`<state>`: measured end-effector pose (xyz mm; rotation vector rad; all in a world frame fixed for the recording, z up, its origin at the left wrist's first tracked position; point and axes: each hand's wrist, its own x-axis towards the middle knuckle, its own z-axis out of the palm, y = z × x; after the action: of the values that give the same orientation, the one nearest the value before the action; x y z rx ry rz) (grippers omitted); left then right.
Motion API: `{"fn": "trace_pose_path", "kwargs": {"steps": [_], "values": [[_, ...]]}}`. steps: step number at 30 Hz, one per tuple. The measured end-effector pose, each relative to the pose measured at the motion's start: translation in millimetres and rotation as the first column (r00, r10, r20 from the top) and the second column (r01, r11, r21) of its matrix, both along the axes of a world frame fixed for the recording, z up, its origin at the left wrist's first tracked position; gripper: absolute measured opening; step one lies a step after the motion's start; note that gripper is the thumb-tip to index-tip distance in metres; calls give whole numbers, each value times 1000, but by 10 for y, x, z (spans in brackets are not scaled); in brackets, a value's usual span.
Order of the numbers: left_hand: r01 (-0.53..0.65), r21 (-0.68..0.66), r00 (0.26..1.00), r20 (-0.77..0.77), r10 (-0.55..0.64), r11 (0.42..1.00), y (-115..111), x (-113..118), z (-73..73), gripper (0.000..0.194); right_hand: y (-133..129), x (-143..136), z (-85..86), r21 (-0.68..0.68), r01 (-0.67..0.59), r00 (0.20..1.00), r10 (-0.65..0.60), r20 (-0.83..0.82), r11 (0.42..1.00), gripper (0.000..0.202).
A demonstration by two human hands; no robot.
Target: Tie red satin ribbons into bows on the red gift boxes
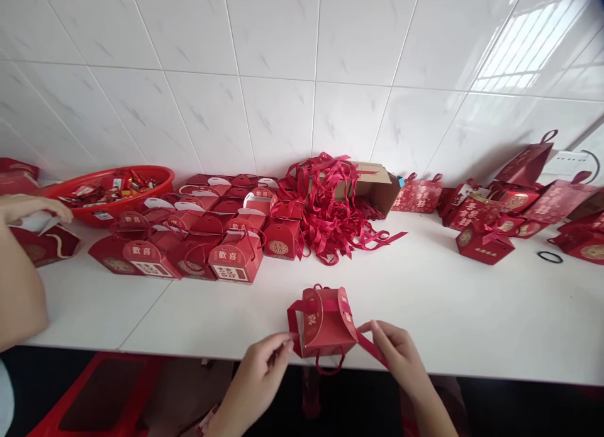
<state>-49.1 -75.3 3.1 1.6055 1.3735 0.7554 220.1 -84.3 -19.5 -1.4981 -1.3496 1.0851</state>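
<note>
A small red gift box (pixel 329 327) with curved top flaps and red cord handles stands at the table's front edge. Dark red ribbon (pixel 293 320) runs over its top and hangs down both sides. On the box's left, my left hand (pixel 268 361) pinches one end of this ribbon between thumb and fingers. My right hand (pixel 389 349), to the right of the box, has its fingers closed on the other ribbon end, which slants down under the palm. Part of the ribbon is hidden behind the fingers.
Rows of red gift boxes (pixel 151 261) stand behind on the left, beside a red plastic basket (pixel 160 179) of wrapped sweets. Loose ribbons (pixel 330 226) spill from a cardboard box (pixel 382 188). More boxes (pixel 486 242) stand right. Another person's hand (pixel 38 207) is at far left.
</note>
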Motion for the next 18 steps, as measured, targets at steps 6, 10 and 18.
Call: {"fn": "trace_pose_path", "kwargs": {"steps": [6, 10, 18], "values": [[24, -139, 971, 241, 10, 990, 112, 206, -77, 43, 5, -157, -40, -279, -218, 971, 179, -161, 935, 59], [-84, -291, 787, 567, 242, 953, 292, 249, -169, 59, 111, -226, -148, -182, -49, 751, -84, -655, 982, 52], [98, -582, 64, 813, 578, 807, 415, 186, -146, 35, 231, -288, -266, -270, 87, -53, -266, -962, 959, 34]]}}
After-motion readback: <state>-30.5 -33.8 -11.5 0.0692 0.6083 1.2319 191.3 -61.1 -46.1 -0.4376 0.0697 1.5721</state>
